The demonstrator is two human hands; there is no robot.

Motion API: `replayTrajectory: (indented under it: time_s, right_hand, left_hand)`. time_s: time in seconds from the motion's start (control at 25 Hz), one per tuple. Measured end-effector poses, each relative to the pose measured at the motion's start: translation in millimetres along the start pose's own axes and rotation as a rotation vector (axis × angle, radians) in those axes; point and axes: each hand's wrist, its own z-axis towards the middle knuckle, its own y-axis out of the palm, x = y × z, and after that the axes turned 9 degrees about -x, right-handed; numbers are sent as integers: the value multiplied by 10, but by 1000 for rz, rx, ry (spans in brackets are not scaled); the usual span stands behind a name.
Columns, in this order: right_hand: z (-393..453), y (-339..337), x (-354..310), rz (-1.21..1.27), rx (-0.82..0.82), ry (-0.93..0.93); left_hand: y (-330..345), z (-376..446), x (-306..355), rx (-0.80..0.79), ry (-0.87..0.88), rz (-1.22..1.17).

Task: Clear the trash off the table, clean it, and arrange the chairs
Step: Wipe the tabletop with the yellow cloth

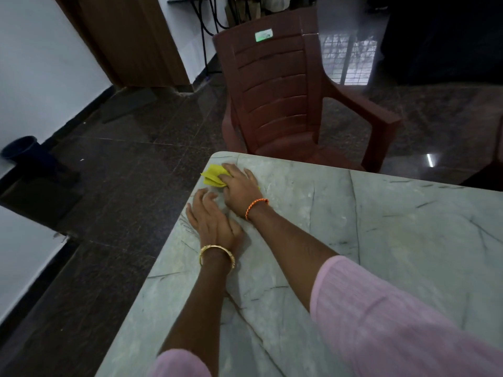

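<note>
Yellow cloth [213, 175] seemingly under right hand [239, 187].

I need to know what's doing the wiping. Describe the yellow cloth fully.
The yellow cloth is a small, crumpled, soft-looking piece of bright yellow fabric, lying flat on the grey marble-patterned table near its far left corner. The right hand presses down on it, palm covering its right part, so only the folded left edge shows. The left hand rests on the table just short of it, not touching it.
</note>
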Motion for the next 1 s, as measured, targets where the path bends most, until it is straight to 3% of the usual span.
replayTrajectory:
  time_s: [0.16, 0.28, 0.36, 0.56, 0.68, 0.76, 1.0]
  right_hand:
    - [-371, -234, 614, -37, 116, 211]
    - [-868, -535, 1137, -45, 170, 370]
    - [-1272, -804, 1532, -42, 193, 469]
    - [-2405, -1337, 2356, -117, 252, 666]
    - [-3041, -1691, 2885, -134, 243, 767]
    - [-3232, -1796, 3073, -71, 212, 771]
    - [-3290, -1683, 3207, -145, 11, 536]
  left_hand:
    - [25, 22, -53, -67, 46, 134]
    - [152, -48, 109, -140, -75, 245]
    - [405, -181, 579, -217, -77, 208]
    - [1097, -645, 1871, -459, 220, 205]
    - [1437, -990, 2451, -513, 266, 215]
    - [1592, -1194, 2744, -529, 296, 202]
    - [1868, -1564, 3381, -561, 278, 235]
